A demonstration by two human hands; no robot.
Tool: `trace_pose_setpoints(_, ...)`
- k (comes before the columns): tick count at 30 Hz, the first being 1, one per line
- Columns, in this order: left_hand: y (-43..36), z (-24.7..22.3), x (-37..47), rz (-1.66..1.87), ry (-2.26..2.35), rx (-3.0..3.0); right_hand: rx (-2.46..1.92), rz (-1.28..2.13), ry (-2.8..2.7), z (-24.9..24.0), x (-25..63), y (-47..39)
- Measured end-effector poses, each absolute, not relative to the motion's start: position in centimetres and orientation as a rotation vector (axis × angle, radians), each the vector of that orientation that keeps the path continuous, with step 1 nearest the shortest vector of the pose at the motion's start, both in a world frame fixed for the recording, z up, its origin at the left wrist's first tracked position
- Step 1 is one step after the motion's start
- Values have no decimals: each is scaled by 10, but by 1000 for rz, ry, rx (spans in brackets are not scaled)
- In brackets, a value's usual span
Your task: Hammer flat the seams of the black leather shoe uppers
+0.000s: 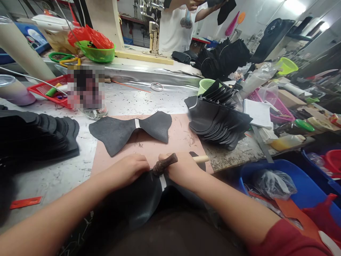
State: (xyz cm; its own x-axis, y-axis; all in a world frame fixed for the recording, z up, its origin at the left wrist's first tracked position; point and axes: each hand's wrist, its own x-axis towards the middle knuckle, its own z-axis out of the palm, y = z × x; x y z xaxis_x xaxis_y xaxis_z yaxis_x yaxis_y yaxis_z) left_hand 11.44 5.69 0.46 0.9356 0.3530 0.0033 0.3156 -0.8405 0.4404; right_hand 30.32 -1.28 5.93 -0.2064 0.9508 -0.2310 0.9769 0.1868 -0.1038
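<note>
A black sheet piece (144,204) with a white strip lies across the table's near edge and hangs toward me. My left hand (133,167) has its fingers curled together at this piece's upper edge. A hammer with a dark head (165,164) and a pale wooden handle (201,159) is in my right hand (181,169), whose fingers are wrapped round it and partly hidden. Beyond my hands a second black piece (117,133), with a white strip at its narrow middle, rests on the pinkish board (183,142).
Stacks of black pieces stand at the left (39,135) and right (218,119). Behind are a red basket (50,93), a green basket (99,53) and a sewing machine (153,35). A blue bin (301,177) sits at the lower right. Another person (178,26) is across the table.
</note>
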Motion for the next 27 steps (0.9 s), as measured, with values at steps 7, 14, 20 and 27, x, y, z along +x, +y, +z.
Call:
trace_pose_setpoints(7,60,6,103,162,490,2631,1865,-337,2342,57,290,-5)
trace_pose_setpoints(14,62,10,91,200,492,2576,1806,-343,2304,64,274,0)
trace_pose_setpoints(20,66,3,79,195,542,2600,1781,-359,2332,63,266,3)
trace_pose_setpoints(27,70,-3,67,267,502,2646,1778,-398,2329,56,257,10)
